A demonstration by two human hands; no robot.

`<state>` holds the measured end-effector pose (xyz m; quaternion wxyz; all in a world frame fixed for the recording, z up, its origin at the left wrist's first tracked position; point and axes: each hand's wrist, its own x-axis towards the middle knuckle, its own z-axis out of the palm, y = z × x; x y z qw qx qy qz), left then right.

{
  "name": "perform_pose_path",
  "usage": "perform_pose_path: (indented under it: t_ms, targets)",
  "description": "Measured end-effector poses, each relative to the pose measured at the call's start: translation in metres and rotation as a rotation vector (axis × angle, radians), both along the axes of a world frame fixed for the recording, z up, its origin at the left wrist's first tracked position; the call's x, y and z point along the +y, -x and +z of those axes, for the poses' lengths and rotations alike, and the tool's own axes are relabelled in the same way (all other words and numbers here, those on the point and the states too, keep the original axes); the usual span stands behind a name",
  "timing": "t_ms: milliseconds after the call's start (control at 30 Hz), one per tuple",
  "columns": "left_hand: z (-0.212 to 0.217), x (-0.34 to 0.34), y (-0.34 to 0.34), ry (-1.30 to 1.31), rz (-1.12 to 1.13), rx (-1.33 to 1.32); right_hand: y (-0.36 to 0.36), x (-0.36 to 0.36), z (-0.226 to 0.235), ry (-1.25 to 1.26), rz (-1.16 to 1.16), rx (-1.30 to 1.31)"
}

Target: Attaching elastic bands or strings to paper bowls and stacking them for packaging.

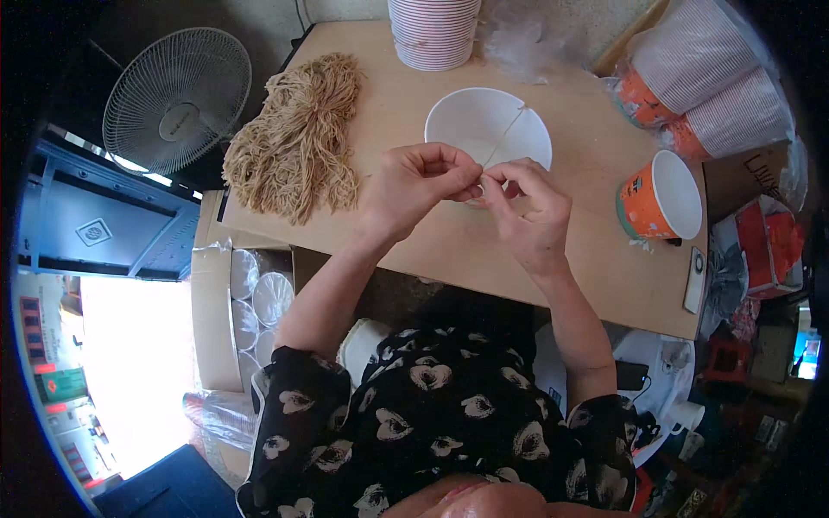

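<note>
My left hand (414, 186) and my right hand (534, 207) meet just in front of a white paper bucket (466, 110), their fingertips pinched close together. Between them they hold one end of a thin beige string (505, 138). From my fingers the string runs up across the bucket's mouth to its far right rim. The exact spot where each fingertip grips is too small to make out. A thick bundle of beige strings (302, 129) lies on the table to the left of my hands.
On the wooden table (596, 259) stand a stack of white cups (434, 34), an orange paper bucket (661, 197) and bagged stacks of buckets (704, 73). A small white device (694, 279) lies at the right edge. A fan (177, 99) is left; an open carton (216, 302) sits below.
</note>
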<state>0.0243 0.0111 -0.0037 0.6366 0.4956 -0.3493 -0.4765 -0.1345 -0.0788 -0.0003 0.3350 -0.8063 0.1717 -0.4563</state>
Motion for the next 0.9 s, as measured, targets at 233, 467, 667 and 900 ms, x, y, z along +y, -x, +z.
perform_pose_path:
  t_ms: [233, 467, 667, 900]
  targets:
    - [-0.005, -0.001, 0.0, -0.011, -0.003, 0.017, 0.001, -0.004, -0.001, -0.115, 0.025, 0.027]
    - [-0.005, -0.004, 0.004, 0.0, 0.002, 0.06, 0.003, -0.004, 0.0, -0.091, 0.012, 0.013]
    - [-0.001, 0.0, 0.016, 0.072, 0.093, -0.161, 0.006, -0.005, 0.006, -0.261, 0.054, 0.056]
    - [0.007, 0.003, 0.024, 0.124, 0.101, -0.212, 0.013, -0.003, 0.015, -0.442, 0.133, 0.076]
